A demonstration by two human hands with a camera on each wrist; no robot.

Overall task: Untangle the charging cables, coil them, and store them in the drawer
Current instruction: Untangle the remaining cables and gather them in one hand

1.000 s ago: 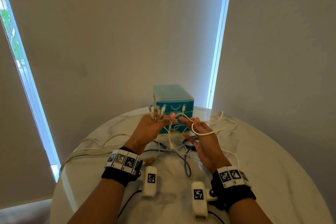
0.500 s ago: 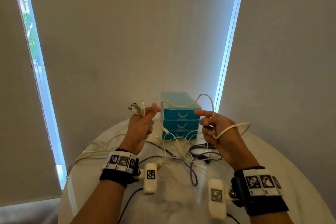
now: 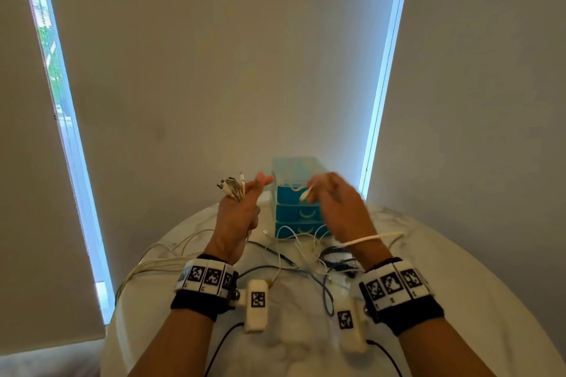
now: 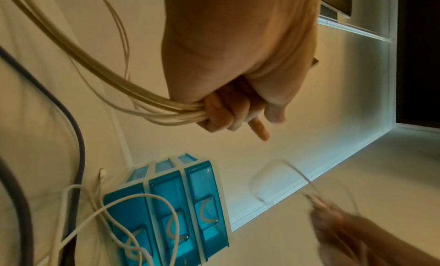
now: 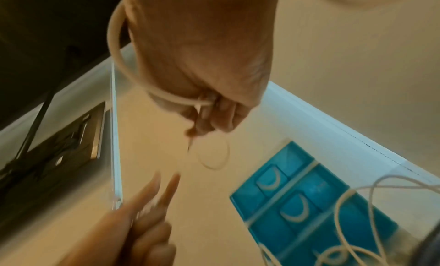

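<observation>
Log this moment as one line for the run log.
left hand: grips white cable bundle | right hand: pinches single cable near plug | drawer unit: behind, drawers shut

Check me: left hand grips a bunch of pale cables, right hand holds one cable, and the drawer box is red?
No: the drawer box is blue; the head view shows it. The left hand grips the bunch of cables, the right hand one cable.

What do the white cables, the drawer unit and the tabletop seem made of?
White cables: matte flexible sheath, likely plastic or rubber; they bend loosely. Drawer unit: glossy translucent teal plastic. Tabletop: polished white, faint grey veins, probably marble or imitation.
</observation>
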